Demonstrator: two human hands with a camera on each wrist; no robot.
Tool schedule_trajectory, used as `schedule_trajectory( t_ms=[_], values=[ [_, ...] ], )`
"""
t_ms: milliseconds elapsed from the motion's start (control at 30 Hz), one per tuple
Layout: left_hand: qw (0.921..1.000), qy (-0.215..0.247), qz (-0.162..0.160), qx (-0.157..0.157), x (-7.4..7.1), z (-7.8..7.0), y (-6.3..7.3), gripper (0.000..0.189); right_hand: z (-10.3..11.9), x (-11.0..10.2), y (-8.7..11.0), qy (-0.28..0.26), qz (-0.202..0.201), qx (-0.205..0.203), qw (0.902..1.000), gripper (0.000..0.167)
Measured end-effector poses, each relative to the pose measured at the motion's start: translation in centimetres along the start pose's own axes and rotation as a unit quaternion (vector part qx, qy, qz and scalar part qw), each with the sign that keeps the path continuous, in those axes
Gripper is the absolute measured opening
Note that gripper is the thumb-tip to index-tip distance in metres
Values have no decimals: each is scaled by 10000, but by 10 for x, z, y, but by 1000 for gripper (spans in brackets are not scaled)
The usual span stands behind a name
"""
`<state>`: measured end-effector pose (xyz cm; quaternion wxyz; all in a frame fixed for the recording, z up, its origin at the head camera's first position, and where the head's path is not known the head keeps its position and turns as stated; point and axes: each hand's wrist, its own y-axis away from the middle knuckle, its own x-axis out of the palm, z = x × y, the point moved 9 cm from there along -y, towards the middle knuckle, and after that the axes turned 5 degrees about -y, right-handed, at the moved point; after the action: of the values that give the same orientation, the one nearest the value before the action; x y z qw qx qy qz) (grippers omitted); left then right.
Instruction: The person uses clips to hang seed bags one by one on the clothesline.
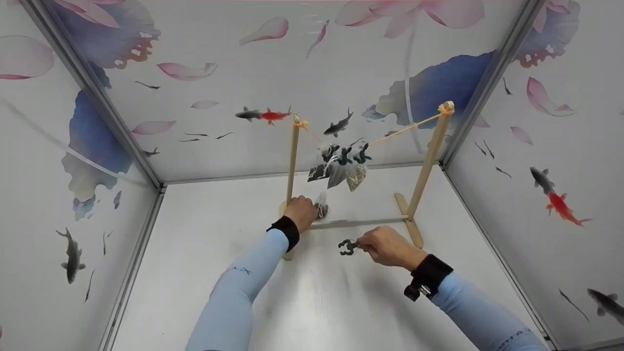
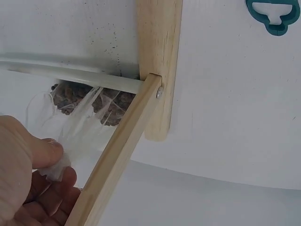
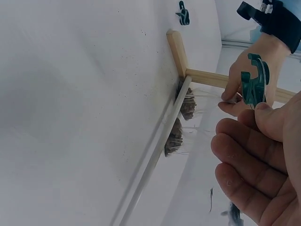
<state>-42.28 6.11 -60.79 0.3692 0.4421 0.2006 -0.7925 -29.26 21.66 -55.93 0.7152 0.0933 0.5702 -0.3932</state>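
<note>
My left hand (image 1: 301,213) pinches the gathered top of a clear plastic bag (image 2: 75,122) between thumb and fingers, beside the stand's left post. Dark brown bits fill the bag's bottom, by the pale crossbar (image 2: 70,73). A second bag of brown bits (image 3: 174,136) is by the same bar. In front of the bar, my right hand (image 1: 388,245) holds a dark green clothespin (image 3: 255,82) at one end between thumb and index finger. The clothespin points toward the left hand.
A wooden stand with a left post (image 1: 293,158) and right post (image 1: 429,161) carries an orange string (image 1: 404,130). Three small bags (image 1: 337,174) hang from it by dark clips (image 1: 345,155). Another green clip (image 3: 184,14) lies on the white table. Printed panels surround it.
</note>
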Motion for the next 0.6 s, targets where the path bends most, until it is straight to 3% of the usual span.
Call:
schedule_trajectory(
  t_ms=[233,433,600],
  values=[
    [9942,334,-1018,35,-33,11,12,13,7,-24,-8,185,-201,-302,9992,30],
    [9906,817,-1033,363,-68,18,31,14,15,-48,-19,363,-260,-327,9985,23],
    [9841,1123,-1229,620,-100,26,49,15,28,-76,-34,829,-622,-590,9929,20]
  ],
)
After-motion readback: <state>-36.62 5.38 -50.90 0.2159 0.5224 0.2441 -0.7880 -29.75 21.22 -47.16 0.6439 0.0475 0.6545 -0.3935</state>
